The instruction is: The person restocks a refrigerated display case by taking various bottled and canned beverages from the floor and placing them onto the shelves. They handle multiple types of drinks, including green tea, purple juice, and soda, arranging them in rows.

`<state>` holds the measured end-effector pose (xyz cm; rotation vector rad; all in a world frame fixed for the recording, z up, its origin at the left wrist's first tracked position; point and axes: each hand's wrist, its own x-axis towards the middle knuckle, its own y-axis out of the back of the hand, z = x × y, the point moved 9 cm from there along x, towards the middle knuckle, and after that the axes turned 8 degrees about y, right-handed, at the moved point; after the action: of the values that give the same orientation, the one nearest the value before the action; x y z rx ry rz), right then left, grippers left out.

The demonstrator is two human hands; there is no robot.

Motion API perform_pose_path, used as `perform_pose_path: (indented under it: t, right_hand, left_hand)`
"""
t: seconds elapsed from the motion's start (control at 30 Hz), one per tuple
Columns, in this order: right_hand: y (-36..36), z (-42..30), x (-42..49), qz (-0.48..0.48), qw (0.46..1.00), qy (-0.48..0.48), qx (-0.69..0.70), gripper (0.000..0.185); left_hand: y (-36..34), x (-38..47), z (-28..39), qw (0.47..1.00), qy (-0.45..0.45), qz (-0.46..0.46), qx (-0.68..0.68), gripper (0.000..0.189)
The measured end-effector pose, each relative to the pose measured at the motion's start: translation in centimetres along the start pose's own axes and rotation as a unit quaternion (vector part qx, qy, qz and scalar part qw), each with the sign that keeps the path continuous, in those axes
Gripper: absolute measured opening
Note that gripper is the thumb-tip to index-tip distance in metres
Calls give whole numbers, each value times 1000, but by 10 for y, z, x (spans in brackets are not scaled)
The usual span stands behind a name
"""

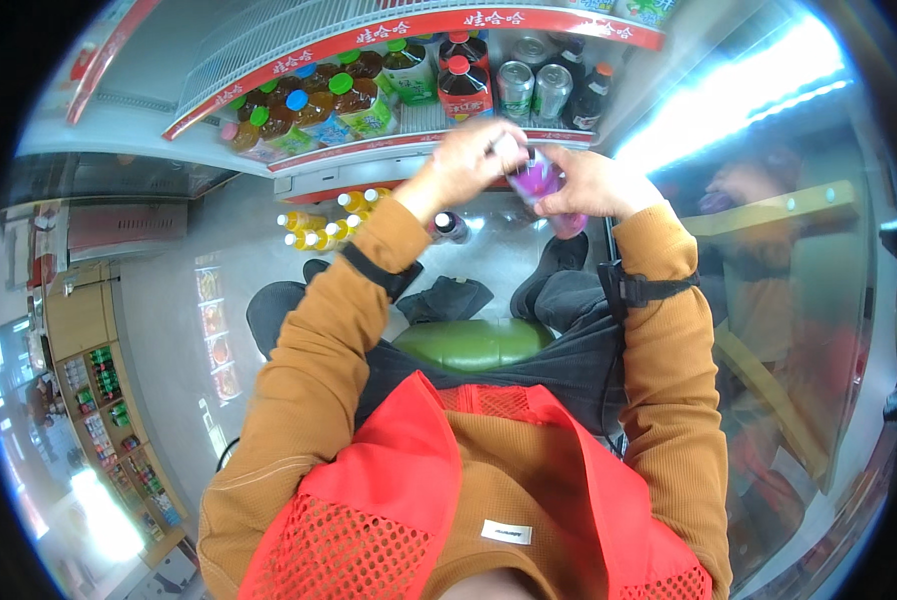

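Observation:
A bottle with a purple label (pixel 536 180) is tilted in front of the lit shelf, with my right hand (pixel 602 184) wrapped around its side. The fingers of my left hand (pixel 478 154) are curled at its upper end, close to the dark cap. Motion blur hides whether those fingers grip the bottle. Just beyond both hands runs the red-edged lower shelf (pixel 418 127). On the floor below my left forearm stand several yellow bottles with white caps (pixel 328 227). A dark bottle with a white cap (pixel 452 226) stands nearer the middle.
Green-capped tea bottles (pixel 358 105), dark red-capped bottles (pixel 463 82) and silver-green cans (pixel 535 90) fill part of the shelf. A glass door (pixel 786 300) stands at my right. Between my legs are a green padded seat (pixel 478 345) and dark cloth (pixel 445 300).

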<state>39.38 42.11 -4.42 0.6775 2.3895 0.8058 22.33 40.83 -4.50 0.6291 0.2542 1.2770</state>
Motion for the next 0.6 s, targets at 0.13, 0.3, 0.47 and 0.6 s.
perform_pose_path:
  t: [0.13,0.3,0.47,0.6]
  right_hand:
    - [30,-32,-2,152,965,81,197,84]
    - [44,-76,-8,267,910,206,242,78]
    - [58,-102,-23,326,880,253,235,91]
    - [66,-68,-21,300,935,124,140,78]
  left_hand:
    - [96,21,56,990,-10,69,-126,43]
    - [94,16,111,1000,-21,7,-22,91]
    - [127,8,159,985,-109,102,81,80]
    - [203,16,163,981,-69,178,-13,87]
